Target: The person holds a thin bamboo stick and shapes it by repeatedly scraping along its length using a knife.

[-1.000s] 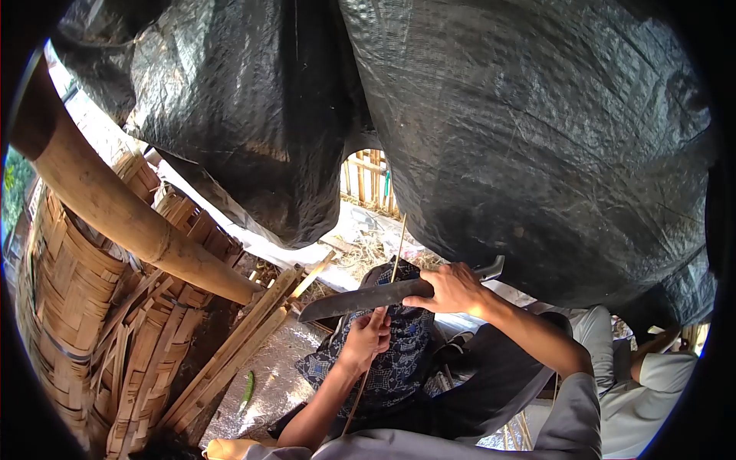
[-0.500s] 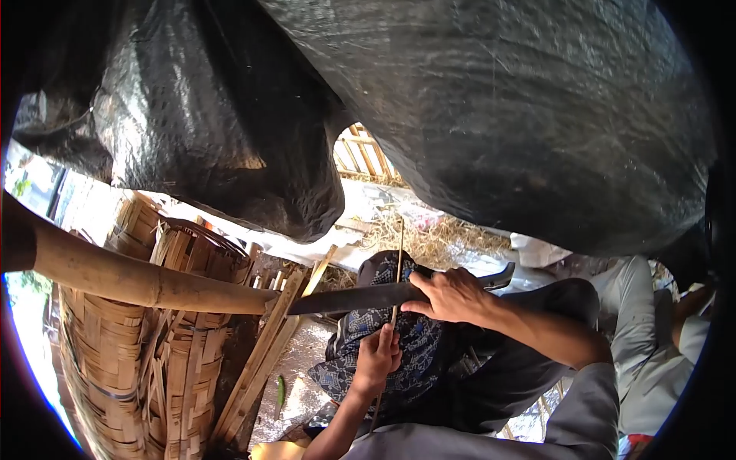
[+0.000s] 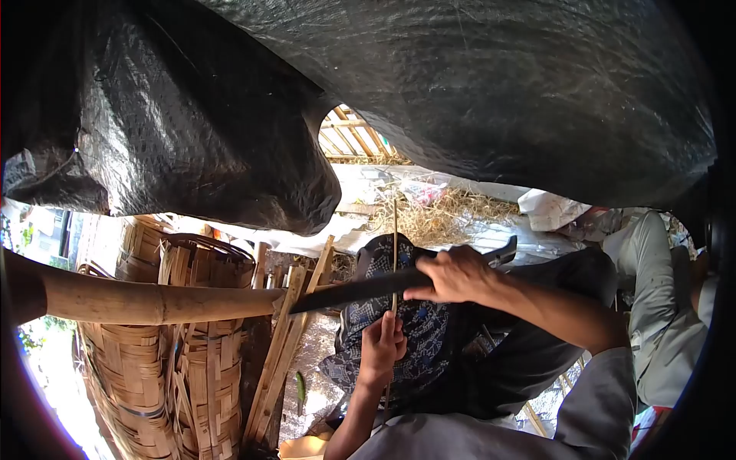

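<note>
A long dark-bladed knife (image 3: 353, 291) lies nearly level across a thin bamboo strip (image 3: 395, 230), its tip toward the left. My right hand (image 3: 454, 276) is closed on the knife near the back of the blade, with the thumb below; the handle end shows beyond the hand. Just below the blade, my left hand (image 3: 382, 343) pinches the strip, which runs upright through the fingers. Behind both hands a dark patterned cloth (image 3: 418, 345) covers my lap.
Black plastic sheeting (image 3: 498, 92) hangs low overhead. A thick bamboo pole (image 3: 165, 303) and woven baskets (image 3: 130, 376) stand left, beside split bamboo slats (image 3: 280, 353). Straw (image 3: 433, 218) lies ahead. Another person's leg (image 3: 644, 284) is at the right.
The view has turned, so the pole now appears almost level and more straw shows. Both hands keep their holds, and the knife stays across the strip.
</note>
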`<state>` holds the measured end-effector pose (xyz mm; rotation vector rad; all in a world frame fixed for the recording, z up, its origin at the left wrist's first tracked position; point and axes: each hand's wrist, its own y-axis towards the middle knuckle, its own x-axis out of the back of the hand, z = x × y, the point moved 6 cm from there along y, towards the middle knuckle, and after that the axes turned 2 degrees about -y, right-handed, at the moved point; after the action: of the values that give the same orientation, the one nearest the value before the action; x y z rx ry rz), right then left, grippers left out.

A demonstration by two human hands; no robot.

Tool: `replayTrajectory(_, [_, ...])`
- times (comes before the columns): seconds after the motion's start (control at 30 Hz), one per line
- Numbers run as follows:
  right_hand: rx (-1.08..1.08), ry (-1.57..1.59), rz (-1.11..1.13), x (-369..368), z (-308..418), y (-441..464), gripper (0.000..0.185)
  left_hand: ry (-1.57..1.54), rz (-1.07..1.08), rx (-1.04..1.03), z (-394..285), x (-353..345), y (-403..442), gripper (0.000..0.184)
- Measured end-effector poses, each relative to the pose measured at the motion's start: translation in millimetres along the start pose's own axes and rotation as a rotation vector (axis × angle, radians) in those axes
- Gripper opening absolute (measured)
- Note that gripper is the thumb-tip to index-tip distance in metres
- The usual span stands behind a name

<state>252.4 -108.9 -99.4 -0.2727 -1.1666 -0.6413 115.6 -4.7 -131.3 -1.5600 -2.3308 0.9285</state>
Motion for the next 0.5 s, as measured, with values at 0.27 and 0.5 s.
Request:
replayTrajectory(0.27, [-0.005,0.041,0.198,-5,0,-6,0.066,0.034,-0.037,-0.027,-2,2,2,0.037])
replayTrajectory(0.5, [0.001,0.038,0.218,-5,2,-4,0.067,0.028,-0.017,-0.026,-6,3,1,0.037])
